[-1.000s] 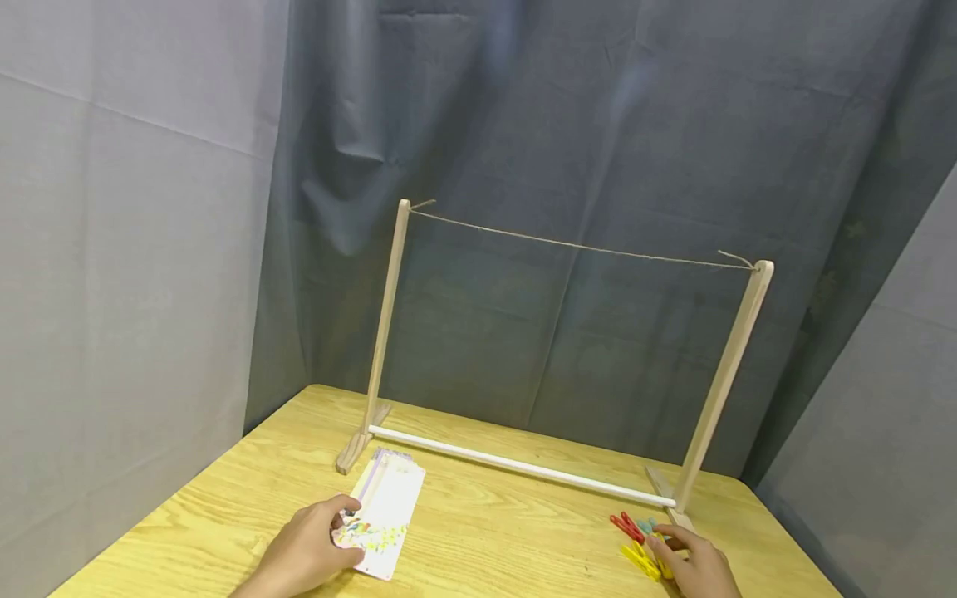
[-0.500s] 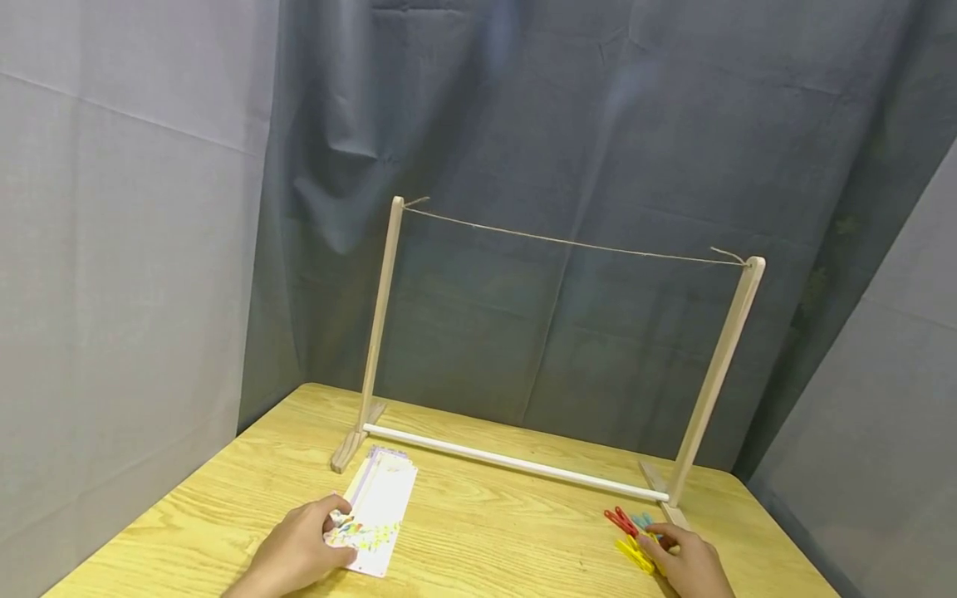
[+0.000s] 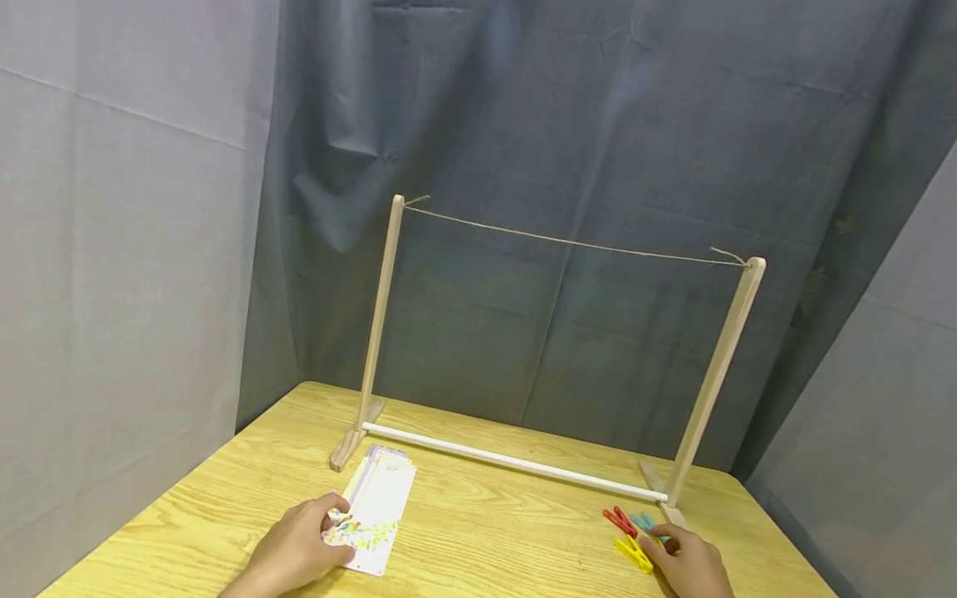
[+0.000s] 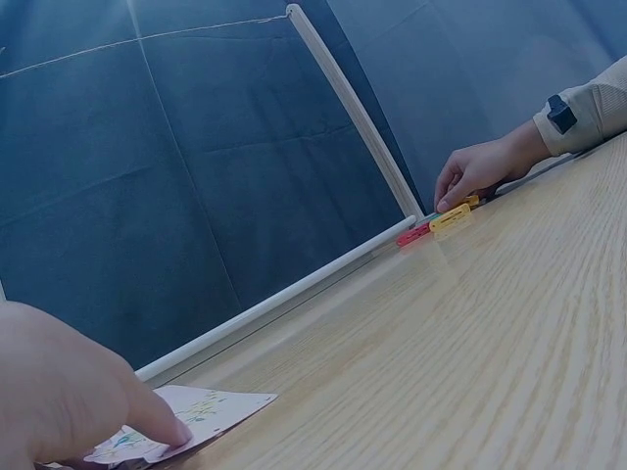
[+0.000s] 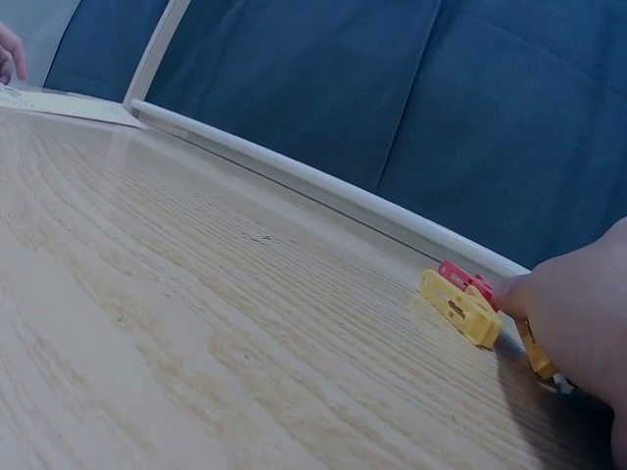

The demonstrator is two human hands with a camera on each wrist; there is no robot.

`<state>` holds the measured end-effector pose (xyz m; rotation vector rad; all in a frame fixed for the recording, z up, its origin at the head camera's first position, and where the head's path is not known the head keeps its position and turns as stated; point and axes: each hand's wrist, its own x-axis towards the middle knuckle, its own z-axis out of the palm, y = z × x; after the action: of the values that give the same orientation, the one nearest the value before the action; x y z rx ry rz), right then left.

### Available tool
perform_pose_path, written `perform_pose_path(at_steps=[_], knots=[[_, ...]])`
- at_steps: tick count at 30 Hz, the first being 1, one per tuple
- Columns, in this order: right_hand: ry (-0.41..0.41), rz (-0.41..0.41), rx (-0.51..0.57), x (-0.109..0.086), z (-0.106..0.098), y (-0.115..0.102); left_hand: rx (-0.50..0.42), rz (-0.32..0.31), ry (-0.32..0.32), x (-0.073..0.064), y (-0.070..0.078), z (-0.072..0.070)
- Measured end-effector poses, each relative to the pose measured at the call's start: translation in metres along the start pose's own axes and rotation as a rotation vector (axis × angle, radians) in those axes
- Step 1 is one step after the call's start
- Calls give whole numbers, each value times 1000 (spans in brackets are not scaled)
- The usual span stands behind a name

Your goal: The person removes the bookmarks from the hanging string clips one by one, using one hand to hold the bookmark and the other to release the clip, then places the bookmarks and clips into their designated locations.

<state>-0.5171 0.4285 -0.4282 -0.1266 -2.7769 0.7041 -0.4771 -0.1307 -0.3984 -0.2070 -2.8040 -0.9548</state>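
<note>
My left hand (image 3: 299, 536) grips the left edge of a small stack of long cards (image 3: 383, 511) lying on the table, thumb and fingers bent about it. The top card is white with yellow blossoms and a bird printed near its lower end; a purple-edged card peeks out behind. Over on the right, my right hand (image 3: 691, 561) pinches a yellow clothespin (image 5: 534, 350), mostly hidden under the fingers. Beside it lie another yellow clothespin (image 3: 634, 554), red clothespins (image 3: 620, 521) and light-blue clothespins (image 3: 643, 522).
Behind the cards and clothespins stands a wooden frame with a left post (image 3: 380, 324), a right post (image 3: 715, 382) and a white bottom rod (image 3: 516, 463). A thin string (image 3: 568, 242) runs between the post tops. Grey cloth (image 3: 478, 332) hangs behind the wooden table (image 3: 478, 548).
The view has shifted slightly. Beneath the right hand, the yellow clothespin that showed a second ago is now mostly covered by the fingers. The left hand stays at the cards.
</note>
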Motion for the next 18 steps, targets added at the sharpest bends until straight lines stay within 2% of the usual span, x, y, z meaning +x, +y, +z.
perform_pose_path(at_steps=[18], knots=[[16, -6, -53, -3, 1, -3, 11, -15, 2, -2, 2, -1]])
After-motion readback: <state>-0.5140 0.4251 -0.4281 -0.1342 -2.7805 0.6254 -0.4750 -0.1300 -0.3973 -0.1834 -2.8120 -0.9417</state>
